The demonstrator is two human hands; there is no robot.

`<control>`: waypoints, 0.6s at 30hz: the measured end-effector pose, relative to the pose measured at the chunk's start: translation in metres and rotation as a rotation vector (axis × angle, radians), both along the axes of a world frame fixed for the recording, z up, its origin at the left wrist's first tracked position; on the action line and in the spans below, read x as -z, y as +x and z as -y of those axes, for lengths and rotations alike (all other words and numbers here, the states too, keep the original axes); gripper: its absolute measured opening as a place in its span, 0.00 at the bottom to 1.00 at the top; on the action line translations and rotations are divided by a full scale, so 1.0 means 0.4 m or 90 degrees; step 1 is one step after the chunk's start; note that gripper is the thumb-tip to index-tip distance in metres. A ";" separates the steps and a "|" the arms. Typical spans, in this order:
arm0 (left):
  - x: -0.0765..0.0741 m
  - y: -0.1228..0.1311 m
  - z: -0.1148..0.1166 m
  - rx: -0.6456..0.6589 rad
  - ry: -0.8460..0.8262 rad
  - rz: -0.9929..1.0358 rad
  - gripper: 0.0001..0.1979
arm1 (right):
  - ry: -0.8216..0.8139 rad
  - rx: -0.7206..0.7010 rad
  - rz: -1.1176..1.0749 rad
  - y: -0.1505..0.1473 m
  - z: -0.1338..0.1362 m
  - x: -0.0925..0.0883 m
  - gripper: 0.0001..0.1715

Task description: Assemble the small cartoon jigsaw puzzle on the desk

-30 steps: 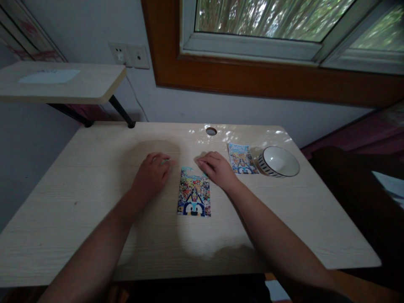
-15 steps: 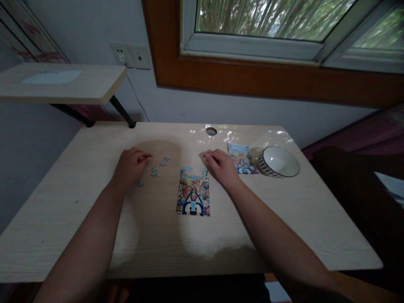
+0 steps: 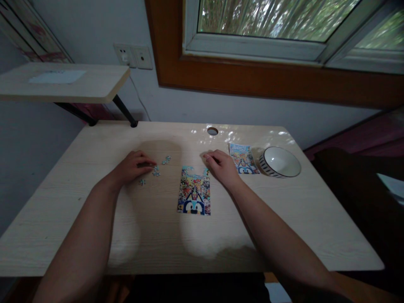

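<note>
My left hand [image 3: 134, 166] reaches in from the left. Its thumb and index fingertips are slightly apart, at the edge of a small cluster of loose jigsaw pieces [image 3: 156, 171]. More loose pieces [image 3: 166, 160] lie beyond it, and another few pieces [image 3: 142, 182] are nearer me. In front of me lies a partly assembled jigsaw puzzle [image 3: 194, 193] showing a blue cartoon dog, with gaps along its top edge. Resting at its upper right corner, my right hand [image 3: 222, 166] has curled fingers. Whether they hold anything is hidden.
A printed picture card [image 3: 243, 159] with the same dog lies right of my right hand. Beside it stands a white bowl [image 3: 280, 162] with a striped outside. The desk [image 3: 284, 227] has a round hole [image 3: 212, 131] at the back and a raised shelf [image 3: 104, 84] at the left.
My left hand has moved right and slightly nearer me, bringing its fingertips to the middle cluster of pieces. My right hand stays in place. The view has shifted slightly.
</note>
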State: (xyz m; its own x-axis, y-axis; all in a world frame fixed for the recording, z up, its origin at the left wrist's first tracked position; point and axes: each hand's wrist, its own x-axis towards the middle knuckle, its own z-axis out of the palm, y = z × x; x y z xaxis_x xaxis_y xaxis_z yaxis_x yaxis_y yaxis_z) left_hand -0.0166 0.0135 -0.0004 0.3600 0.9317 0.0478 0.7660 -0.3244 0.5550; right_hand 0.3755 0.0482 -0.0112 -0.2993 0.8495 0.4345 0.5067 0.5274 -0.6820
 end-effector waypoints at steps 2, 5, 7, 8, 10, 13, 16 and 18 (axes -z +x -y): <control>0.000 0.004 0.000 0.003 0.008 -0.002 0.18 | -0.003 -0.001 0.005 0.000 0.001 -0.002 0.15; -0.003 0.010 0.003 0.008 0.013 -0.002 0.17 | -0.005 -0.009 0.007 -0.001 0.002 -0.004 0.14; -0.008 0.015 0.006 0.010 0.010 0.000 0.17 | -0.005 -0.015 0.008 -0.001 0.002 -0.005 0.14; -0.011 0.017 0.007 0.011 0.007 0.000 0.17 | -0.006 -0.017 0.010 -0.001 0.002 -0.005 0.14; -0.016 0.022 0.009 0.013 0.003 0.002 0.16 | -0.008 -0.018 0.015 -0.001 0.002 -0.004 0.14; -0.020 0.029 0.010 0.015 -0.001 0.007 0.16 | -0.010 -0.021 0.020 0.000 0.002 -0.004 0.15; -0.020 0.037 0.011 0.014 -0.005 0.007 0.16 | -0.013 -0.025 0.015 -0.001 0.002 -0.004 0.14; -0.021 0.042 0.012 0.016 -0.009 0.010 0.17 | -0.015 -0.030 0.014 -0.001 0.002 -0.004 0.14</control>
